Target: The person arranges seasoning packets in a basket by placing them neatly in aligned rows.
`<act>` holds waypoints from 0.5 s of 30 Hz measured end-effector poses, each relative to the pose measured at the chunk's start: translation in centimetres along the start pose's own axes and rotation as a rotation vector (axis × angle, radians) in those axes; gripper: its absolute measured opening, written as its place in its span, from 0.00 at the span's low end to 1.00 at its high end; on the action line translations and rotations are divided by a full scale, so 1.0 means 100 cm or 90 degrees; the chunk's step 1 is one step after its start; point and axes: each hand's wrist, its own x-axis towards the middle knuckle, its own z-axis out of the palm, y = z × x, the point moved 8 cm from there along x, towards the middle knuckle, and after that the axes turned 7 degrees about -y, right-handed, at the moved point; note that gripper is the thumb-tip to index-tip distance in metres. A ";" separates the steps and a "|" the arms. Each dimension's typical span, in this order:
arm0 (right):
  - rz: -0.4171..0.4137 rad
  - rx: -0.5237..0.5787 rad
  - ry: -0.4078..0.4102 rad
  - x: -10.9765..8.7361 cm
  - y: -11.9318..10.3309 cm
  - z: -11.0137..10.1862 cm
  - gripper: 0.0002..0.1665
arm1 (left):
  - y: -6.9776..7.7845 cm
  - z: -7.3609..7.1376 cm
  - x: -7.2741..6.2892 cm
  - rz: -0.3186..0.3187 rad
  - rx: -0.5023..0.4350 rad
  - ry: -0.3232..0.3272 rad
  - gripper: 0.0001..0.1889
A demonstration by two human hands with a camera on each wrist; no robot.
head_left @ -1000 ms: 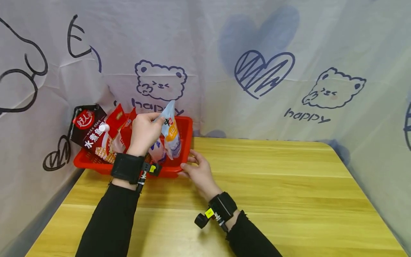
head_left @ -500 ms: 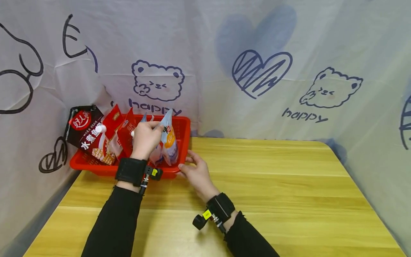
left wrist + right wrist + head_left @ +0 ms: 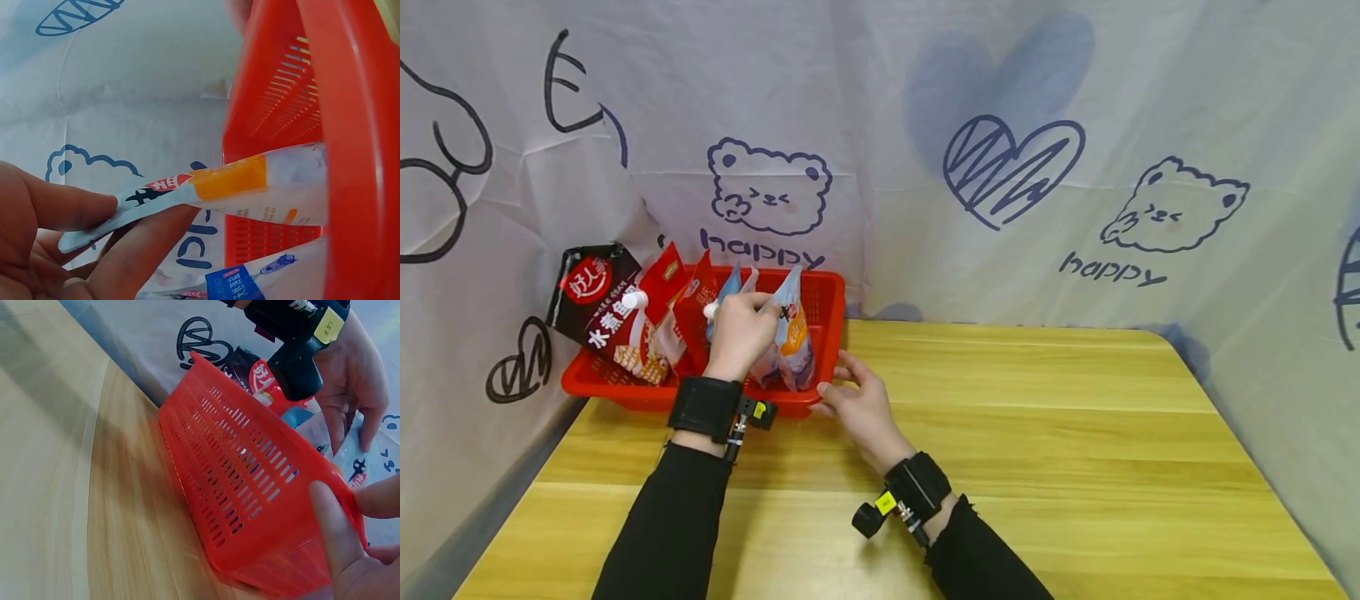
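Note:
In the head view my left hand (image 3: 741, 335) pinches the top edge of a pale blue and white plastic food pouch (image 3: 795, 343) with an orange label. The pouch stands upright inside the right end of a red plastic basket (image 3: 829, 321). Up close in the left wrist view, thumb and fingers squeeze the pouch's flat top (image 3: 134, 203), its lower end behind the basket rim (image 3: 350, 150). My right hand (image 3: 865, 408) grips the basket's near right corner, thumb (image 3: 334, 531) on the outer wall. Beside the held pouch sits another whitish pouch (image 3: 244, 281) with a blue label.
Further left in the basket lean a black and red seasoning packet (image 3: 598, 296), red packets (image 3: 696, 304) and pouches with white caps (image 3: 635, 300). The basket stands on a wooden table (image 3: 1075, 433) against a white cloth backdrop (image 3: 895, 233) with drawings.
My left hand has moved down with the pouch, which sits lower in the basket. The right hand stays on the basket's corner. The head view has shifted slightly.

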 end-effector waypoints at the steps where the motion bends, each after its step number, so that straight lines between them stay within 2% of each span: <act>1: -0.001 -0.003 -0.001 0.000 -0.001 -0.002 0.40 | 0.000 0.001 0.000 0.000 0.000 -0.005 0.17; 5: -0.008 -0.048 -0.006 -0.002 -0.004 -0.012 0.40 | 0.003 0.003 -0.001 0.005 -0.002 -0.021 0.19; 7: -0.017 -0.103 -0.009 -0.005 -0.009 -0.018 0.40 | 0.003 0.003 -0.004 0.010 -0.012 -0.024 0.21; 9: -0.041 -0.188 -0.011 -0.011 -0.018 -0.029 0.40 | 0.005 0.002 -0.010 0.023 -0.013 -0.021 0.22; 12: -0.100 -0.335 -0.003 -0.024 -0.041 -0.048 0.38 | 0.010 -0.003 -0.023 0.068 -0.003 0.015 0.25; 15: -0.165 -0.451 0.016 -0.041 -0.067 -0.070 0.37 | 0.016 -0.008 -0.040 0.144 0.023 0.076 0.25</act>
